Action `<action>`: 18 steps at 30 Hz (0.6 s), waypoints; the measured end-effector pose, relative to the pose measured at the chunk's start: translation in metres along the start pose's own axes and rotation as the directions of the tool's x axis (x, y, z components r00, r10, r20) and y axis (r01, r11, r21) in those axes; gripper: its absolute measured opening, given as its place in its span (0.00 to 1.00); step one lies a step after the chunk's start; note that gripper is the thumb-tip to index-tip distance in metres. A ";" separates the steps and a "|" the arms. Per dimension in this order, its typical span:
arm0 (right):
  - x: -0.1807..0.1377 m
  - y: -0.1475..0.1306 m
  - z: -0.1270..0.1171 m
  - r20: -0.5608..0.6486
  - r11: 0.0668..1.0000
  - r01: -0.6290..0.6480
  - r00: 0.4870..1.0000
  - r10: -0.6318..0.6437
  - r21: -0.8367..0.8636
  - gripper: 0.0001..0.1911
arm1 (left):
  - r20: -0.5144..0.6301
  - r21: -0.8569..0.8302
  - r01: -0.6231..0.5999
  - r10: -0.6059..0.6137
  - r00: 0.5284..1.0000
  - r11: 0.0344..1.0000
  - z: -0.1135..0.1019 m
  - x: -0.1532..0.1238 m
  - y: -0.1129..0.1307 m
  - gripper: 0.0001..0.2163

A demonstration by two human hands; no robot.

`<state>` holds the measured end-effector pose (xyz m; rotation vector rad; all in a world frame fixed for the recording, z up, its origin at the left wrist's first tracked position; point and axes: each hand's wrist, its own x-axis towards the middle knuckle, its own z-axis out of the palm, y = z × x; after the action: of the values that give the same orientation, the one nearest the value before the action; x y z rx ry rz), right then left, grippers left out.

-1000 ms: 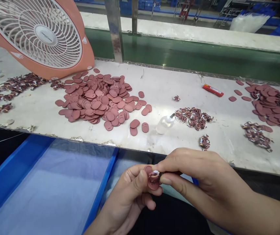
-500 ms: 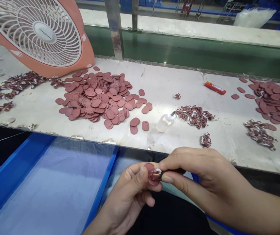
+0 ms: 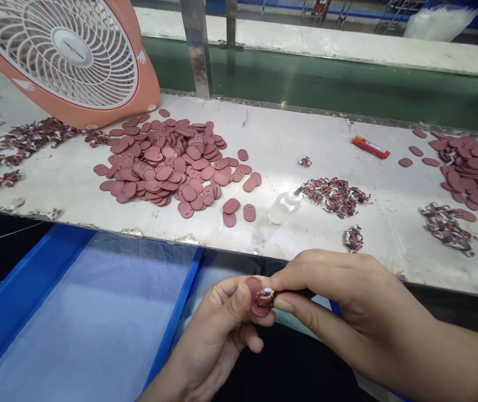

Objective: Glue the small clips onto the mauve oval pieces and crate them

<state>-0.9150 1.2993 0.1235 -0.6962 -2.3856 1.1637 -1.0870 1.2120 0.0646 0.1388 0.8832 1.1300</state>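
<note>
In the lower centre of the frame, the left hand grips a reddish-brown oval disc between thumb and fingers. Over the disc's right part, a small brown-and-white piece sits at the right hand's pinched thumb and forefinger tips.

White-topped bench: open lane behind translucent dark-tipped bottle, w/ 1 small brown-white piece in it; heaped dull-red oval discs block L side, slim red-yellow oblong packet R.
</note>
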 end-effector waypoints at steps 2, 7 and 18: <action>0.000 -0.001 0.000 0.019 1.000 0.007 1.000 -0.007 -0.006 0.07 | 0.004 -0.003 -0.001 0.001 1.000 1.000 0.000 0.000 0.000 0.13; 0.000 -0.002 -0.001 0.038 0.999 0.047 0.998 -0.047 -0.012 0.09 | 0.011 -0.021 0.012 -0.011 1.000 1.000 0.000 -0.001 -0.001 0.12; 0.001 -0.001 -0.001 0.041 0.997 0.044 0.998 -0.042 -0.057 0.07 | -0.002 -0.029 0.017 -0.017 1.000 0.999 0.001 0.000 -0.001 0.13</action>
<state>-0.9153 1.2998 0.1254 -0.6422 -2.4637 1.1040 -1.0857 1.2116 0.0649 0.1060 0.8683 1.1264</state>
